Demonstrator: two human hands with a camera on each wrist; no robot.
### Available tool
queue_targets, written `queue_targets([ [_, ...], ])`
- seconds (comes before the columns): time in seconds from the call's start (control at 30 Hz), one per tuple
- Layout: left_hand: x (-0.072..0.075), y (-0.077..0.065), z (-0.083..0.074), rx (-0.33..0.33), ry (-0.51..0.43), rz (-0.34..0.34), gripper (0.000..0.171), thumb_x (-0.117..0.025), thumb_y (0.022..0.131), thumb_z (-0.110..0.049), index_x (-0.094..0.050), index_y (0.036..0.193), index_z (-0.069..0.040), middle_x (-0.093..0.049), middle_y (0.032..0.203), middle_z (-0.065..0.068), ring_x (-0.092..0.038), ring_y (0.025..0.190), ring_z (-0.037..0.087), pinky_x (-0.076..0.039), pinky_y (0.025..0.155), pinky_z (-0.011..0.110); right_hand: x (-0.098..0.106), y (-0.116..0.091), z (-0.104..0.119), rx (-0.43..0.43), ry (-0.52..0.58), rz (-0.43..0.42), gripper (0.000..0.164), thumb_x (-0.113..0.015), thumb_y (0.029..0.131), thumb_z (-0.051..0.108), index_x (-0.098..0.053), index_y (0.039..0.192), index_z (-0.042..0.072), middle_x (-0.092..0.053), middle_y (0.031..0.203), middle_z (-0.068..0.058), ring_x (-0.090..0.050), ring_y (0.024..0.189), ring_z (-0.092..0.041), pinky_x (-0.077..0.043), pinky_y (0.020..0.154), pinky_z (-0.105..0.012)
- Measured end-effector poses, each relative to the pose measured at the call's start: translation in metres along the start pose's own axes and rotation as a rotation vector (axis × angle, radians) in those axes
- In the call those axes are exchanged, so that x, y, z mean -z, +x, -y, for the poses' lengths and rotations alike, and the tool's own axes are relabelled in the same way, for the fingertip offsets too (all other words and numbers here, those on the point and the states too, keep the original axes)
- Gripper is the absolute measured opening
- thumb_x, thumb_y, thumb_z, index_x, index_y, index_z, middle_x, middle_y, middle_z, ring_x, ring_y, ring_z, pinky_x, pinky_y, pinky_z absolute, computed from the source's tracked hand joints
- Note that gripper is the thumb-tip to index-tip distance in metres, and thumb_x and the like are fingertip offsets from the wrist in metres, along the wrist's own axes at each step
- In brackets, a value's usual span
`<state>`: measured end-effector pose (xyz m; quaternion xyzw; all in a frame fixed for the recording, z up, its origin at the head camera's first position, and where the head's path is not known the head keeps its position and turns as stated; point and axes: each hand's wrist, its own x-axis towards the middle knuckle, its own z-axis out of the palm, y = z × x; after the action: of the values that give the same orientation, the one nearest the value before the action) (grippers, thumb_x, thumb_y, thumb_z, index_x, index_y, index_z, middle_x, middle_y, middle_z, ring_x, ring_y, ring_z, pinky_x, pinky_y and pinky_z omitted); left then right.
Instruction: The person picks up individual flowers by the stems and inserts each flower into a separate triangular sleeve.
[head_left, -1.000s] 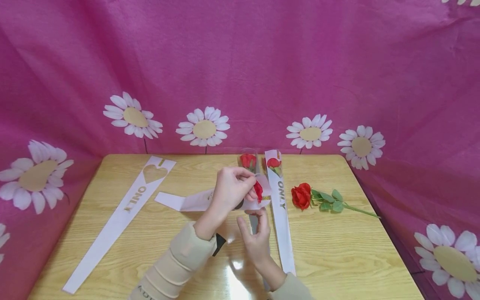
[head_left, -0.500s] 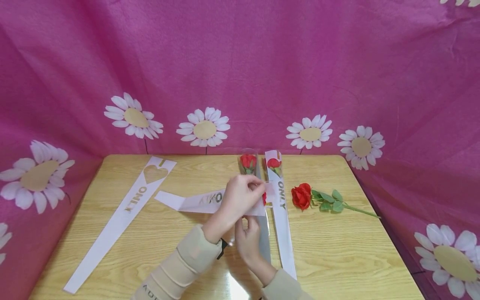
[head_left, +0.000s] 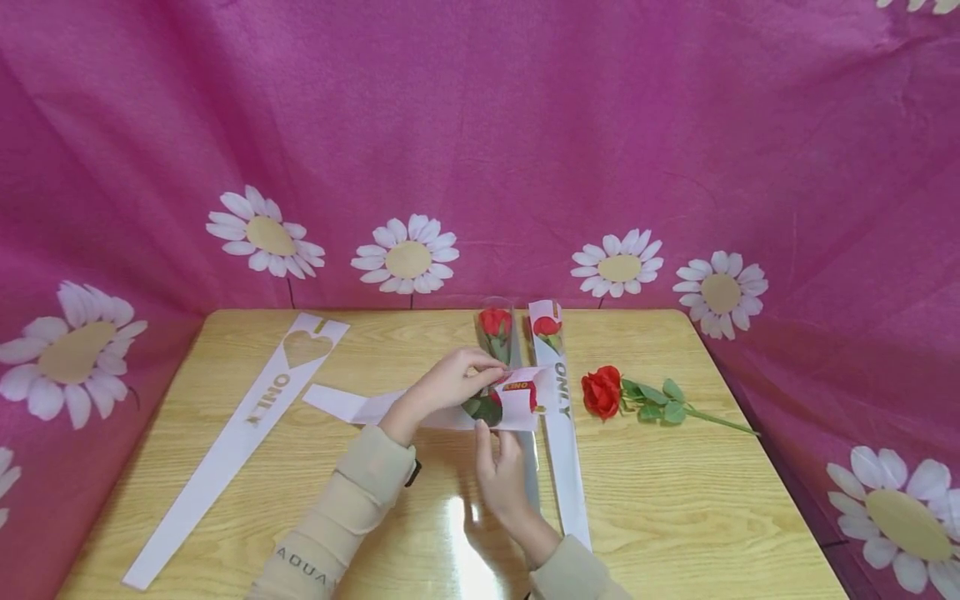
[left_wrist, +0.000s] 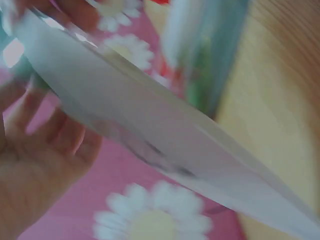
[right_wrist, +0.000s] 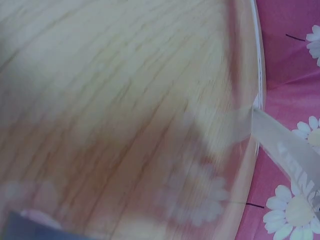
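Observation:
A white tapered flower sleeve (head_left: 446,418) lies crosswise in both hands at the middle of the table. Inside it is a red rose, its green leaves (head_left: 484,409) showing through the window. My left hand (head_left: 450,382) pinches the far edge near the sleeve's wide mouth. From the near side, my right hand (head_left: 504,479) holds the lower edge with its thumb on top; its other fingers are partly hidden. Blurred, the same sleeve (left_wrist: 135,115) slants across the left wrist view. Neither hand shows in the right wrist view, mostly tabletop (right_wrist: 100,90).
Behind the hands lies a wrapped rose (head_left: 495,323) in a clear and grey sleeve. Right of it is a rose in a white ONLY sleeve (head_left: 573,475). A bare rose (head_left: 602,392) lies further right. At left is a flat ONLY sleeve (head_left: 217,475). A pink cloth (head_left: 480,150) hangs behind.
My left hand moved right over the sleeve's mouth, then back left, uncovering the window, leaves and a small ONLY label. The right hand stayed under the near edge, shifting slightly.

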<state>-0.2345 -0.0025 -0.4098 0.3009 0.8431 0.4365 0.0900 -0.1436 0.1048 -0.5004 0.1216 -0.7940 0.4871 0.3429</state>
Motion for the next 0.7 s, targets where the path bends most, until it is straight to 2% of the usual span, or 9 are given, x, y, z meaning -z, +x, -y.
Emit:
queue_targets([
  [0.07,0.005,0.0,0.018,0.056,-0.019,0.06,0.029,-0.05,0.094,-0.019,-0.063,0.115,-0.003,-0.062,0.114,0.011,-0.055,0.107,0.023,-0.046,0.09,0.035,0.001,0.002,-0.003,-0.008,0.003,0.021,0.026,-0.054,0.085,-0.007,-0.058,0.11,-0.006,-0.064,0.101,-0.019,-0.061,0.094,-0.03,-0.05,0.082,-0.039],
  [0.13,0.009,-0.001,0.034,0.126,-0.06,0.093,0.031,-0.048,0.095,-0.018,-0.059,0.119,-0.001,-0.059,0.12,0.013,-0.052,0.114,0.025,-0.043,0.096,0.038,0.003,0.005,-0.006,-0.013,-0.01,0.039,0.026,-0.054,0.086,-0.004,-0.057,0.112,-0.006,-0.063,0.105,-0.02,-0.059,0.098,-0.031,-0.049,0.084,-0.04],
  [0.3,0.018,-0.007,0.063,0.245,-0.146,0.066,0.031,-0.046,0.095,-0.012,-0.057,0.12,0.003,-0.055,0.124,0.016,-0.048,0.116,0.027,-0.04,0.099,0.039,0.007,0.018,-0.014,-0.045,-0.007,0.077,0.024,-0.053,0.088,-0.002,-0.056,0.111,-0.007,-0.06,0.107,-0.021,-0.057,0.101,-0.032,-0.048,0.086,-0.041],
  [0.4,0.021,-0.008,0.071,0.289,-0.162,0.015,0.028,-0.048,0.094,-0.01,-0.06,0.116,0.002,-0.058,0.118,0.015,-0.053,0.105,0.022,-0.044,0.091,0.034,0.008,0.03,-0.018,-0.087,0.069,0.089,0.025,-0.051,0.089,-0.004,-0.053,0.112,-0.01,-0.059,0.108,-0.023,-0.057,0.102,-0.034,-0.048,0.087,-0.042],
  [0.53,0.02,-0.009,0.076,0.272,-0.118,-0.093,0.022,-0.052,0.092,-0.008,-0.064,0.107,0.002,-0.063,0.107,0.015,-0.055,0.091,0.021,-0.047,0.08,0.031,0.012,0.05,-0.008,-0.158,0.094,0.084,0.02,-0.051,0.088,-0.006,-0.054,0.106,-0.013,-0.061,0.102,-0.026,-0.061,0.094,-0.035,-0.052,0.081,-0.039],
  [0.63,0.018,-0.008,0.08,0.264,-0.11,-0.185,0.019,-0.055,0.089,-0.005,-0.065,0.102,0.004,-0.065,0.101,0.017,-0.057,0.089,0.023,-0.048,0.08,0.032,0.014,0.065,-0.001,-0.24,0.091,0.07,0.011,-0.053,0.087,-0.005,-0.055,0.093,-0.014,-0.063,0.086,-0.025,-0.063,0.075,-0.021,-0.053,0.068,-0.025],
  [0.7,0.016,-0.007,0.081,0.301,-0.155,-0.238,0.017,-0.056,0.088,-0.004,-0.066,0.1,0.005,-0.065,0.098,0.016,-0.058,0.088,0.022,-0.049,0.08,0.031,0.011,0.073,-0.006,-0.32,0.141,0.053,0.01,-0.054,0.088,-0.003,-0.054,0.088,-0.013,-0.062,0.078,-0.024,-0.059,0.066,-0.008,-0.051,0.062,-0.018],
])
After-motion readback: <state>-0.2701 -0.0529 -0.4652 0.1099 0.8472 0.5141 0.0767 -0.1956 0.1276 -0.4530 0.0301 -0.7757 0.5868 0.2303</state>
